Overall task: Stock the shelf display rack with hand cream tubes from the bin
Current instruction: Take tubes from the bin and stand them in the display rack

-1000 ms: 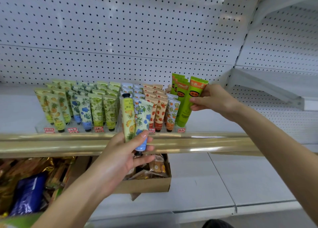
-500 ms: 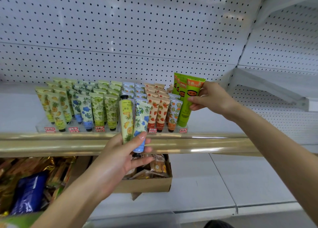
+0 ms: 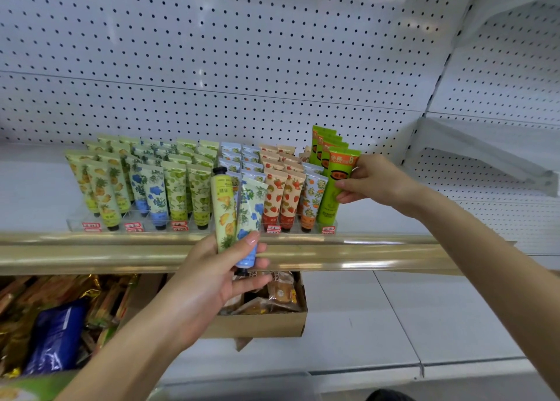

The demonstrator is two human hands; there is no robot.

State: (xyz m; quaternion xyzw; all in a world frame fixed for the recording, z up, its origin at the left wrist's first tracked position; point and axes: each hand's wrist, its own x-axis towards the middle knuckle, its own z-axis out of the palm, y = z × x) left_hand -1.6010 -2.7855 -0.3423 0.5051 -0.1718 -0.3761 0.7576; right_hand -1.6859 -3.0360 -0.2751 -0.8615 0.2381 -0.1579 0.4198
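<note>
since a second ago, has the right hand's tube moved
Yes. The top of the tube swung left, toward the green row behind it, so it stands straighter; its base stayed at the right end of the rack.

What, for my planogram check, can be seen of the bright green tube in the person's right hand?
The green tube looks like glossy plastic, with an orange band of white characters near its crimped top and a dark oval emblem below. It stands nearly upright, crimp up, in the clear rack, front of its rightmost row, before similar tubes. The right hand pinches its upper edge.
</note>
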